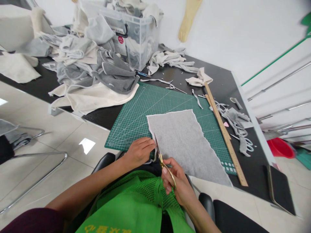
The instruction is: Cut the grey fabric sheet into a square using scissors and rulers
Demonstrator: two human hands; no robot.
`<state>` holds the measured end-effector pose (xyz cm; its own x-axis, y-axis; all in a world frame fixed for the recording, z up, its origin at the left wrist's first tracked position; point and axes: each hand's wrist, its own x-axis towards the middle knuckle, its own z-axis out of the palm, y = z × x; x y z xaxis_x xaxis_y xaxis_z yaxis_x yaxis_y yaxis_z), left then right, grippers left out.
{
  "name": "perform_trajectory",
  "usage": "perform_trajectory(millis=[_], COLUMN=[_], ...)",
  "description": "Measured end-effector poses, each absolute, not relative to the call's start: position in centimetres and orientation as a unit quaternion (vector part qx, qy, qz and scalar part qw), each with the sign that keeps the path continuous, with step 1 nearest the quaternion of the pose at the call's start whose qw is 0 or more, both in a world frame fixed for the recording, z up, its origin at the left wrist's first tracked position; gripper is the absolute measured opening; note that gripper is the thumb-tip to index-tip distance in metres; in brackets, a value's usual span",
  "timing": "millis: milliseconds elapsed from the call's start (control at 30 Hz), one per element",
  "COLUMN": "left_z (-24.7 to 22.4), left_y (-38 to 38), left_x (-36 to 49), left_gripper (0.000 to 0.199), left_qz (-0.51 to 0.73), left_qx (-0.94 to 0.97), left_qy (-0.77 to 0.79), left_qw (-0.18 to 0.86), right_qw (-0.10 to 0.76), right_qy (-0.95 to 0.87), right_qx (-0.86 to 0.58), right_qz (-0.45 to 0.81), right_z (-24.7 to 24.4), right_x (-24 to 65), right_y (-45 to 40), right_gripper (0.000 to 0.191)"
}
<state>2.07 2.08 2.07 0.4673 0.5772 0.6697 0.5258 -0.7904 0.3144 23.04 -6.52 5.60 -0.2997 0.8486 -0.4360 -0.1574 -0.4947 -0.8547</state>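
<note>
By the grey cloth [181, 139], the right hand [180, 182] angles scissors [160, 159] forward.

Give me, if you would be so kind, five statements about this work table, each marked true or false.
1. The right hand holds gold-handled scissors. True.
2. The left hand is holding a pencil. False: it is at the left edge of the gray cloth.
3. The cloth extends past the green cutting mat. True.
4. The clear bin is empty. False: it holds fabric pieces.
5. A wooden ruler lies along the mat's right side. True.
</note>
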Motion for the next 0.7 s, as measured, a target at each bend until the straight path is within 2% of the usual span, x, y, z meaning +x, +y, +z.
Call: perform_trajectory(millis=[267, 700], left_z=[2.0, 1.7], left_y=[2.1, 2.1], left_x=[2.0, 2.1], left_gripper=[0.029, 0.031], left_qz=[0.4, 0.414], left_qx=[0.857, 0.858], left_qy=[0.32, 0.303], left_qw=[0.054, 0.024], right_qw=[0.347, 0.344], right_qy=[-0.384, -0.389], right_qx=[-0.476, -0.471], right_qz=[0.711, 0.713], right_z=[5.6, 5.3], right_x=[23.0, 23.0], right_y=[-6.9, -7.7], right_gripper=[0.04, 0.039])
